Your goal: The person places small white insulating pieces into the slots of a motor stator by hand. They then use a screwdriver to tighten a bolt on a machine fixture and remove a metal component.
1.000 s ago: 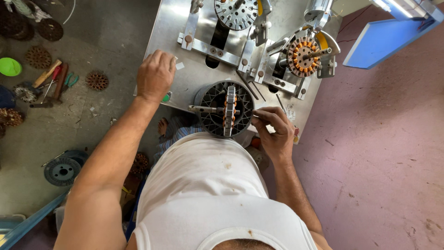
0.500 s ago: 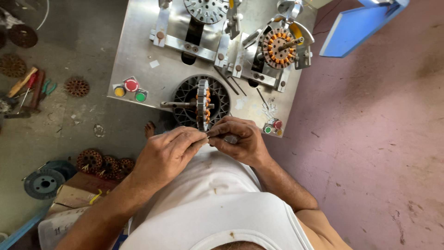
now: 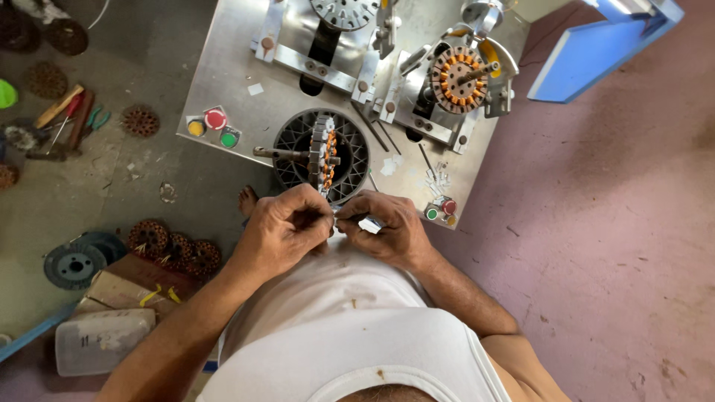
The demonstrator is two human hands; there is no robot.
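The left hand [image 3: 281,229] and the right hand [image 3: 387,229] meet at the near edge of the metal worktop [image 3: 223,82], knuckles up, fingertips almost touching. The left grip is clenched, thumb and fingers pinched together on something too small to make out. The right grip is closed around a small pale strip [image 3: 369,224], whose end pokes out below the fingers.

Just beyond both grips, nearly touching the fingertips, a motor core [image 3: 325,152] stands on edge on a shaft [image 3: 279,153], its rim showing grey teeth and orange windings. It sits over a round black slotted opening [image 3: 354,145] in the worktop.

Further from the right grip, a second core with orange windings [image 3: 456,78] is mounted face-on in a metal fixture. Further from the left grip and off to its outer side are three round buttons [image 3: 214,126], yellow, red and green. Close to the right grip's outer side sits another small button pair [image 3: 439,211], green and red.

Down on the floor, beyond the left forearm, lie rusty discs [image 3: 173,246], a dark wheel [image 3: 74,262] and a pale plastic box [image 3: 104,339].
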